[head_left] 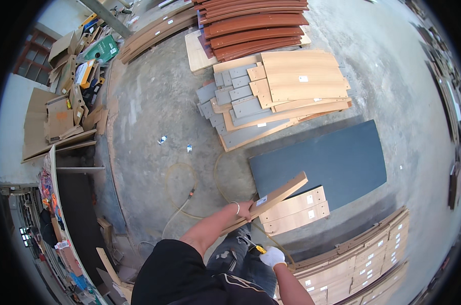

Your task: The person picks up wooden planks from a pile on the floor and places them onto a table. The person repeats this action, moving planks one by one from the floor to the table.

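Observation:
My bare left hand (244, 209), with a pale band on its wrist, grips a long light-wood board (283, 193) that is tilted on its edge and bears a white label. Below it, my right hand (272, 256), in a white glove, is closed around the yellow handle of a screwdriver (260, 249); its shaft points up and left across my jeans. Beside the held board, two light-wood panels (295, 209) with small holes and labels lie side by side, overlapping the near edge of a dark blue-grey board (322, 162).
Stacked wood and grey panels (301, 76) stand ahead, with reddish-brown boards (256, 30) behind. More labelled panels (362, 254) are piled at the lower right. A thin hose (182, 206) loops over the floor at left. Cardboard scraps (60, 122) lie along the left wall.

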`<state>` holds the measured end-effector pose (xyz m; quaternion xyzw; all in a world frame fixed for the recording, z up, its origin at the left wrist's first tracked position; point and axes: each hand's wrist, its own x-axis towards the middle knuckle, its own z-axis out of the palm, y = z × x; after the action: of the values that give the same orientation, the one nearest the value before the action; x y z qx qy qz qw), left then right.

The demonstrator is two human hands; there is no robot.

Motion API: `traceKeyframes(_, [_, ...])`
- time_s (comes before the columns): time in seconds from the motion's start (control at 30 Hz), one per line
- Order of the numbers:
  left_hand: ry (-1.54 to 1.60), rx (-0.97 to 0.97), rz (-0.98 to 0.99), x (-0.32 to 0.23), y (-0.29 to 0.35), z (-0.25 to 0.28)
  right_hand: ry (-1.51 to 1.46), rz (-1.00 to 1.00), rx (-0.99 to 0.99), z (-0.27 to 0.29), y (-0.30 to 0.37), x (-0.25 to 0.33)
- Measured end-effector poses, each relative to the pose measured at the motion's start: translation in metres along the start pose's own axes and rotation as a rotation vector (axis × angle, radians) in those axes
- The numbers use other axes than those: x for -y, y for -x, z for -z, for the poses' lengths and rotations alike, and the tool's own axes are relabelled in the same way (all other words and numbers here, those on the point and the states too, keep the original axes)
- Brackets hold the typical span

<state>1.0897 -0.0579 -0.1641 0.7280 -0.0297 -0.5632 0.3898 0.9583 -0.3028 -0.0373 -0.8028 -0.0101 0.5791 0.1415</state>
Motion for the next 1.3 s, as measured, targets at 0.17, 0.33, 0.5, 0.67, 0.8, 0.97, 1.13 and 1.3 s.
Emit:
traceKeyframes(0.17, [0.063, -0.139, 0.013, -0.004, 0.059, 0.009, 0.190, 0.007, 0.153, -0.004, 0.000, 0.008])
traceKeyframes(0.33, [0.219, -0.516, -0.292, 0.029, 0.099, -0.007, -0.432, -0.250, -0.164, 0.008, -0.020, -0.065])
traceKeyframes(0.5, [0.326, -0.597, -0.162, 0.027, 0.186, -0.058, -1.565, -0.635, -0.692, 0.056, 0.002, -0.192])
traceKeyframes(0.67, [0.391, -0.794, -0.066, 0.047, 0.262, -0.174, -1.673, -0.577, -0.719, 0.064, 0.067, -0.276])
traceKeyframes(0.8, [0.408, -0.961, 0.105, 0.086, 0.311, -0.287, -1.238, -0.327, -0.469, 0.003, 0.078, -0.257])
traceKeyframes(0.97, [0.433, -1.103, 0.201, 0.134, 0.341, -0.398, -0.689, -0.024, -0.182, -0.104, 0.087, -0.150])
traceKeyframes(1.13, [0.480, -1.289, 0.355, 0.157, 0.360, -0.443, 0.426, 0.745, -0.018, -0.187, 0.125, -0.043])
traceKeyframes(1.3, [0.673, -1.276, 0.538, 0.127, 0.415, -0.477, 0.759, 0.809, 0.083, -0.214, 0.189, 0.037])
